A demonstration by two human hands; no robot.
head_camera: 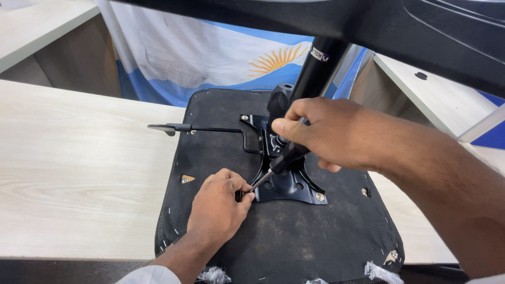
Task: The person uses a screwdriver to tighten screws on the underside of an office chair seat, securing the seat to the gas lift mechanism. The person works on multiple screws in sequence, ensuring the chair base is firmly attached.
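Note:
An upturned black office-chair seat (284, 236) lies on a pale wooden table (79, 168). A black metal mounting plate (286, 186) with a gas-lift column (315, 73) is on its underside. My right hand (321, 131) grips the black handle of a screwdriver (276, 165), its shaft slanting down and left. My left hand (221, 202) pinches the screwdriver's tip at the plate's front left corner, where a screw is hidden by the fingers. A bolt (320, 196) sits in the plate's front right corner.
A black adjustment lever (200, 128) sticks out left from the plate over the table. A dark chair base (368, 26) spans the top of the view. A blue and white flag with a sun (210, 58) hangs behind. Another desk (431, 89) stands at the right.

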